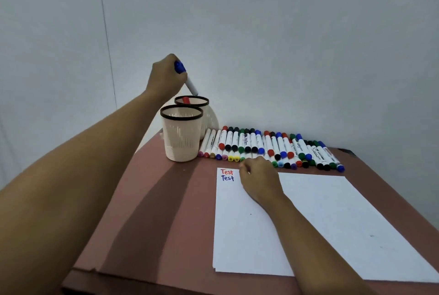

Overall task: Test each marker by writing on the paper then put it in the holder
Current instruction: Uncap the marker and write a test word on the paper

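Note:
My left hand [165, 76] grips a blue-capped white marker [190, 83], cap up and tilted, just above the far holder [192, 102], where a red cap [186, 100] shows inside. A second beige slatted holder [181, 136] with a black rim stands nearer. My right hand [260, 179] rests on the top of the white paper [320, 223], its curled fingers at the near ends of the marker row [270, 148]; whether it holds one is hidden. "Test" is written on the paper in red [226, 172] and in blue [227, 178].
The brown table [154, 223] ends close at the front and left, and its right corner lies behind the marker row. A pale wall stands right behind the holders. Both my forearms reach across the table.

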Demonstrator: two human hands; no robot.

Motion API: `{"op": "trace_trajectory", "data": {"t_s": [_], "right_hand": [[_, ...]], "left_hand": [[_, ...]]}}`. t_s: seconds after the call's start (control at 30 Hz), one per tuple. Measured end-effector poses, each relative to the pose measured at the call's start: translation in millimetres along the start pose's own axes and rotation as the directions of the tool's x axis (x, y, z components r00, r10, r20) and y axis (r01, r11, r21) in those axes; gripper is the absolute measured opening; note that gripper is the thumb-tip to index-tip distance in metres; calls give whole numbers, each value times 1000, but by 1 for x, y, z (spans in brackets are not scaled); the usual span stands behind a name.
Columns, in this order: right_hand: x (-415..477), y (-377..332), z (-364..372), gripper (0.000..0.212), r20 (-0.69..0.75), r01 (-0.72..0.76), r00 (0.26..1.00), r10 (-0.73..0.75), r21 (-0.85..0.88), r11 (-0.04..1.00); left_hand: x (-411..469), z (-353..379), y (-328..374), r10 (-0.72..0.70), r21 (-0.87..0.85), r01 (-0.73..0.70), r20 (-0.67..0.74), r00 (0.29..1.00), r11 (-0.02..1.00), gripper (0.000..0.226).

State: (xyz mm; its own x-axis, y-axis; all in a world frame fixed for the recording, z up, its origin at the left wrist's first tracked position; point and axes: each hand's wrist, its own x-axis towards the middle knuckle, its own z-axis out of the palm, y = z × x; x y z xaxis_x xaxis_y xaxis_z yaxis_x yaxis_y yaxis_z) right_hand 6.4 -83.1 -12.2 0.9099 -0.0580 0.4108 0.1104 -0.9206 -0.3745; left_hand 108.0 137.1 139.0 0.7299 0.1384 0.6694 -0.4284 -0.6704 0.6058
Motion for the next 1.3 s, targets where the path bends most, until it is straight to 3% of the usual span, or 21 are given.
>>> {"op": "trace_trajectory", "data": {"t_s": [0.27, 0.4, 0.6, 0.73, 0.87, 1.1, 1.3], "right_hand": [[-1, -2, -2, 34, 18, 5, 1000, -4, -28, 1000], [-1, -2, -3, 34, 30, 5, 1000, -3, -35, 999], [-1, -2, -3, 35, 42, 3, 999, -1, -44, 999], [-3, -1, -3, 34, 37, 5, 999, -4, -28, 1000], [-3, -2, -6, 33, 44, 9, 999, -8, -21, 1000], [-2, -8, -16, 30, 108, -4, 994, -1, 49, 999], [8, -12, -38, 27, 204, -181, 969, 136, 222, 958]], "left_hand": [[10, 24, -17, -95, 87, 77, 232, 968, 993, 37], [13, 27, -15, -77, 90, 56, 245, 966, 994, 35], [-5, 20, 9, 104, 64, -117, 182, 978, 991, 25], [-51, 22, 33, 287, 15, -292, 144, 947, 956, 20], [-113, 40, 26, 388, -1, -401, 259, 885, 916, 15], [-159, 62, -20, 207, 91, -289, 501, 840, 953, 21], [-160, 66, -29, 146, 118, -240, 520, 841, 963, 24]]}}
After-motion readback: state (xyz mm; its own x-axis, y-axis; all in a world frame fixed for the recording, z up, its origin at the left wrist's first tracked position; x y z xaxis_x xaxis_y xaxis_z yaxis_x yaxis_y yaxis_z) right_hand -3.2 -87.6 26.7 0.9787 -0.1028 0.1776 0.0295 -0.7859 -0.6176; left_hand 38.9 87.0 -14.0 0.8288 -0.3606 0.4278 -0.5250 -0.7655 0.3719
